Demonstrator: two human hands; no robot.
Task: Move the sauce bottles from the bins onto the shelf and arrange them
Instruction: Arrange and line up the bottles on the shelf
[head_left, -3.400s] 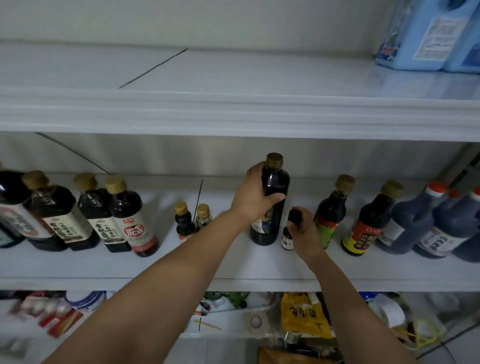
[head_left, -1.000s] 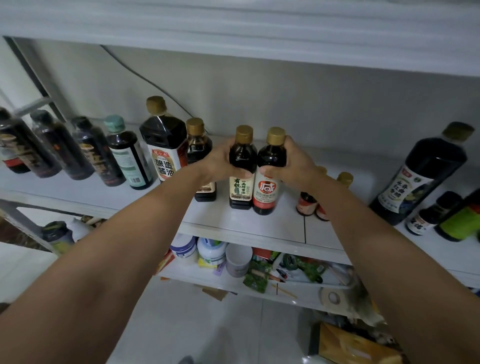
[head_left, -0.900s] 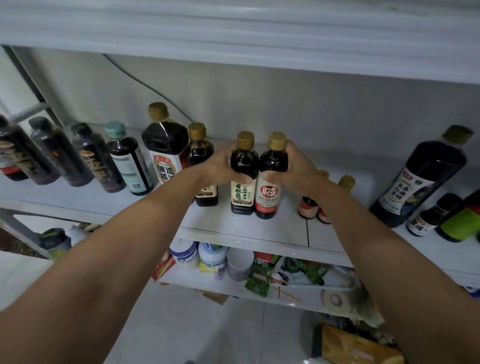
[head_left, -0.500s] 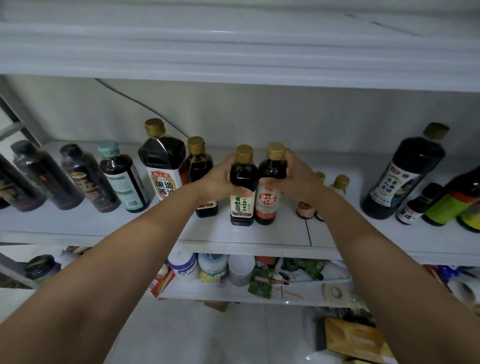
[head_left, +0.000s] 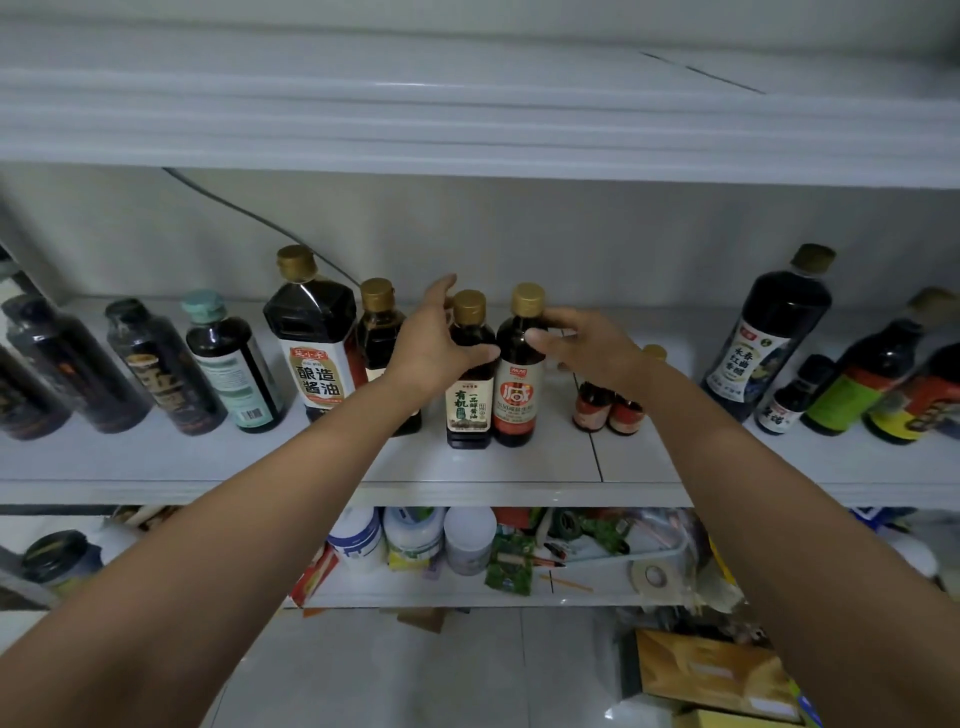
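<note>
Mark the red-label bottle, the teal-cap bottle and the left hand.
red-label bottle (head_left: 521, 400), head view, on its label
teal-cap bottle (head_left: 236, 366), head view, on its body
left hand (head_left: 434, 340), head view, on its back

The shelf (head_left: 467, 467) is white. At its middle stand two dark bottles with gold caps: one (head_left: 469, 374) has a cream label with black and green characters, the other (head_left: 519, 374) a red label with a white character. Toward the left edge, a big dark bottle (head_left: 310, 332) carries a white and gold label with black characters, and another (head_left: 234, 364) has a teal cap and pale label. Toward the right edge, one bottle (head_left: 841, 395) wears a green label.
</note>
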